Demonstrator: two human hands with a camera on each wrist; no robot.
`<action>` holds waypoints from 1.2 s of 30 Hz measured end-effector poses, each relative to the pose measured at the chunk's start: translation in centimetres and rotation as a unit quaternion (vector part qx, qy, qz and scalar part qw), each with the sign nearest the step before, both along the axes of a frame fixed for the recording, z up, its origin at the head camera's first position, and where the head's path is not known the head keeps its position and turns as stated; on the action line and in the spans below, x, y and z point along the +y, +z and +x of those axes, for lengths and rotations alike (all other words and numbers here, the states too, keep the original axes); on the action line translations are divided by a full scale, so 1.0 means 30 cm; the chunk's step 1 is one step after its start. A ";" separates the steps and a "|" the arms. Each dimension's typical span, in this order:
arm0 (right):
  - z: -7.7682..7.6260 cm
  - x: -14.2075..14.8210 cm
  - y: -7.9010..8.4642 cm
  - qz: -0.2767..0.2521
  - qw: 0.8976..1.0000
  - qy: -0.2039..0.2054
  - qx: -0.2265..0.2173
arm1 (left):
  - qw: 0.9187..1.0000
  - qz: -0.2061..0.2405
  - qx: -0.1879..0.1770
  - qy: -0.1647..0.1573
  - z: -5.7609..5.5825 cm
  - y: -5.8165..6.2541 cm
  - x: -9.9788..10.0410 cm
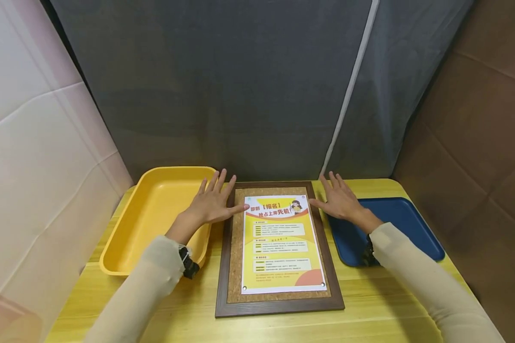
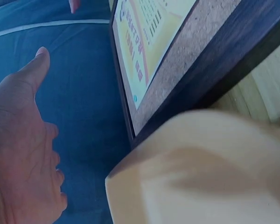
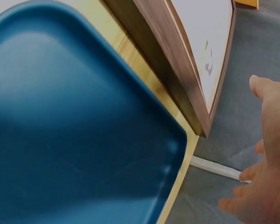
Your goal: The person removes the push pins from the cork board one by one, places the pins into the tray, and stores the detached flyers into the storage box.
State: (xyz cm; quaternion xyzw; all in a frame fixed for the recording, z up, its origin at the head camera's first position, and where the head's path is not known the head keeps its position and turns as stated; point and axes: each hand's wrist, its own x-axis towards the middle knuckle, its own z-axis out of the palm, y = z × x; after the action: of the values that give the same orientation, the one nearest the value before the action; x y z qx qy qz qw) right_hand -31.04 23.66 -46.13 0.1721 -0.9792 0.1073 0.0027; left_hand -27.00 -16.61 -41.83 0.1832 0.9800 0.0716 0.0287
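A brown-framed cork board (image 1: 235,257) lies in the middle of the table, with a yellow and white printed poster (image 1: 279,252) on it. Round pins (image 1: 323,285) show at the poster's two lower corners. My left hand (image 1: 212,204) is held out with fingers spread, between the yellow tray and the board's upper left part. Across from it, my right hand (image 1: 341,201) is spread too, beside the board's upper right edge. Both wrist views show the left palm (image 2: 18,163) and the right hand (image 3: 266,177) holding nothing, apart from the board.
To the left sits a deep yellow tray (image 1: 154,219), partly behind the left forearm. A shallow blue tray (image 1: 405,228) lies to the right under the right forearm. Behind the wooden table (image 1: 189,309) hangs a dark grey cloth (image 1: 223,95) with a white strip (image 1: 352,85).
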 end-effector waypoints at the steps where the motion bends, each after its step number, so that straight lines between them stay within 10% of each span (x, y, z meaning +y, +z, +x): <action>1: 0.001 -0.005 -0.002 -0.004 1.000 0.000 -0.002 | 1.000 0.000 -0.002 0.000 0.003 0.001 0.005; 36: -0.021 -0.126 -0.094 -0.115 0.993 0.004 -0.001 | 0.999 0.001 -0.034 -0.040 0.083 -0.136 0.169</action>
State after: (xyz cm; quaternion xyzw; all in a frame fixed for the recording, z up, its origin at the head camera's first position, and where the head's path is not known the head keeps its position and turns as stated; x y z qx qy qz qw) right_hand -31.67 19.88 -48.95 0.1747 -0.9596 0.2197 0.0207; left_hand -24.53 -11.55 -45.92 0.2195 0.9704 0.0773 0.0647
